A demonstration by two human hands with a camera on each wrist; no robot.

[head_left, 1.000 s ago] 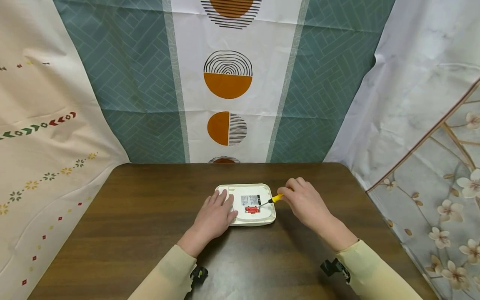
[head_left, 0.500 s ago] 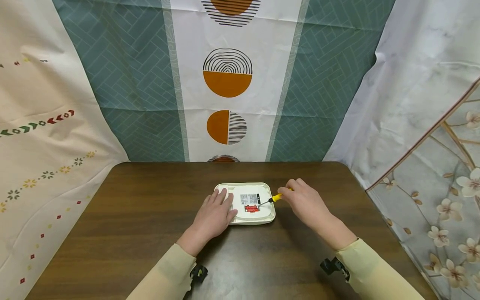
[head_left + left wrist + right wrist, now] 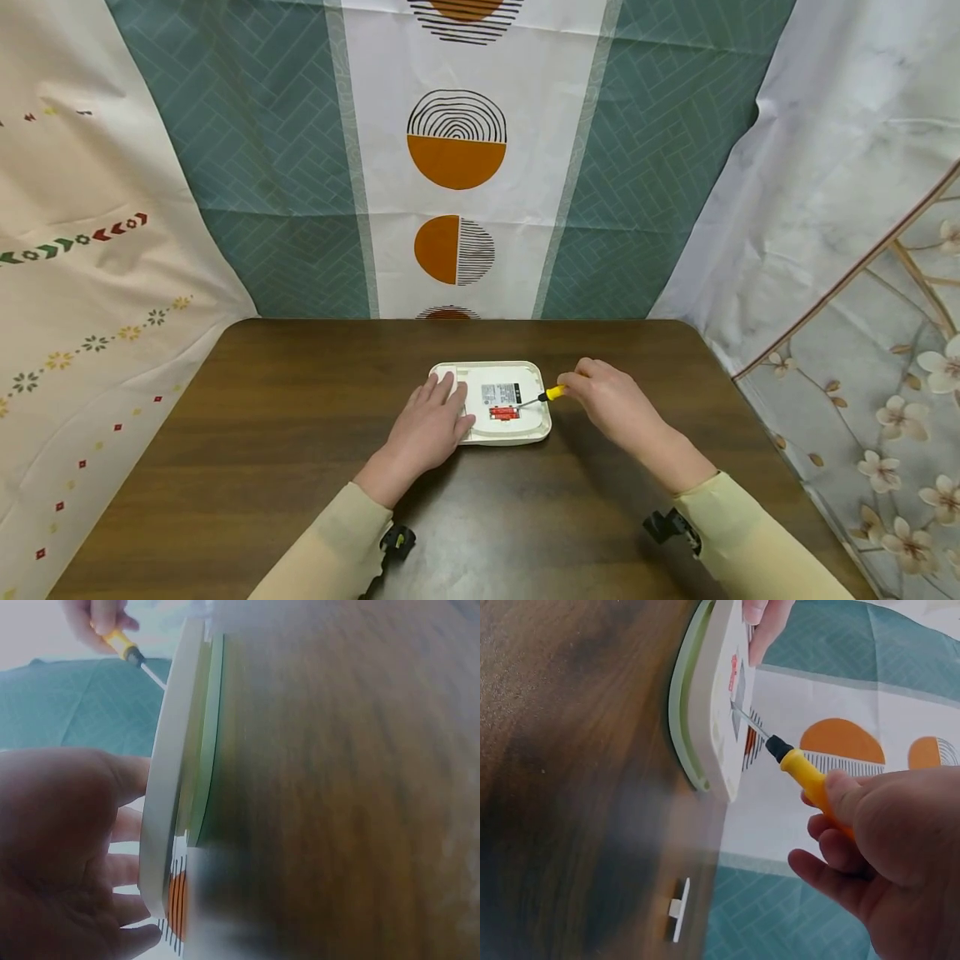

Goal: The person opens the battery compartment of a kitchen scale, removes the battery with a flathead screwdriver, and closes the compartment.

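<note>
A white, round-cornered device (image 3: 534, 427) lies on the table with a label and red batteries (image 3: 504, 413) in a recess facing up. Its other side is pale green, seen in the left wrist view. My left hand (image 3: 426, 423) rests over the device's left end, fingers spread and fairly straight. My right hand (image 3: 617, 408) holds a yellow-handled screwdriver (image 3: 804, 774) between thumb and fingers, slanting down to the left. The metal tip of the screwdriver comes down at the right end of the batteries.
In the right wrist view a small white piece (image 3: 679, 909) stands on the brown wooden table (image 3: 300, 467), to the right of the device. Patterned cloths (image 3: 292, 167) hang behind the table and at both sides.
The head view has tilted slightly, so everything in it sits a little higher. Both hands, the screwdriver and the device keep almost the same places.
</note>
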